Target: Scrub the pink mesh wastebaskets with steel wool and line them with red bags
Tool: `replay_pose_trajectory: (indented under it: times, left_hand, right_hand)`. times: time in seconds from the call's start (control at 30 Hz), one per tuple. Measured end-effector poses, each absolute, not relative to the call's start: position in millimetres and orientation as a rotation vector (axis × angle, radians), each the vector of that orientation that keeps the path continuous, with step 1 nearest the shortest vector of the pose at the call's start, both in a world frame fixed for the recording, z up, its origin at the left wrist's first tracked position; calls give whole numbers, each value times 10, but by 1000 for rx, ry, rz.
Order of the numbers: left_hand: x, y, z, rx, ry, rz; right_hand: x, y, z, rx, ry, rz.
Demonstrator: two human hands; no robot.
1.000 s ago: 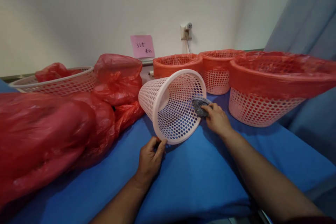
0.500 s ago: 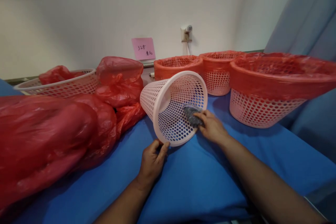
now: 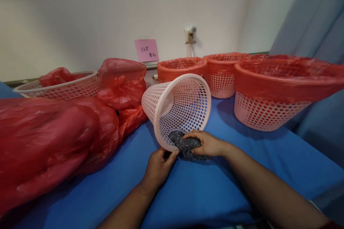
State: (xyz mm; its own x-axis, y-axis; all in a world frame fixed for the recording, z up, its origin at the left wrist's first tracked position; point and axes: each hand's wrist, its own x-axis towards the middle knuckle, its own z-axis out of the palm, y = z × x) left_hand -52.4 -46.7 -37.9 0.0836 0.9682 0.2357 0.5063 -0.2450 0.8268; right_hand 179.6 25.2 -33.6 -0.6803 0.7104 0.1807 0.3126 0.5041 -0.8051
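A pale pink perforated plastic basket (image 3: 152, 102) lies tipped on its side, its mouth facing me and to the right. At the lower edge of its rim, my left hand (image 3: 158, 166) is closed, pinching the rim between thumb and fingers. My right hand (image 3: 208, 143) grips a dark grey speckled cloth (image 3: 185, 145). Part of that cloth reaches over the rim into the basket's mouth, and the rest hangs outside it, close to my left thumb.
Three baskets lined with red bags stand at the back and right, the nearest one (image 3: 268, 114) large. Red plastic bags (image 3: 48, 132) heap on the left before a wide basket (image 3: 91, 78). A blue cloth (image 3: 215, 193) covers the surface. A pink note (image 3: 146, 50) and socket (image 3: 190, 35) are on the wall.
My right hand has moved left and down with the cloth, from the basket's inner right side to the lower rim. My left hand has shifted slightly right along with it.
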Motion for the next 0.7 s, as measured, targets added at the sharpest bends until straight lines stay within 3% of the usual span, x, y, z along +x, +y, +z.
replay_pose_trajectory:
  times: [0.13,0.27,0.33,0.43,0.6,0.7]
  left_hand:
    - [-514,-462,-350,1902,1398,985]
    - [-532,-519,-225,1847,1522,1262]
    - [-544,-540,-181,1832,1547,1364]
    - [-535,-536,-198,1842,1517,1353]
    - [-492,-462,-374,1915,1449,996]
    - [-499,-441,-404,1913,1428,936]
  right_hand:
    - [1929,365,-318,-946,-2201,857]
    - [2178,501,-242,-1431,-1962,277]
    - [2253,532,-218,-1618,-1945,153]
    - [2215,491,-228,-1623,-2115,313]
    - [1950,309,-285,-1126,-2308,837]
    - [1915,282,-278,-934,-2299,952]
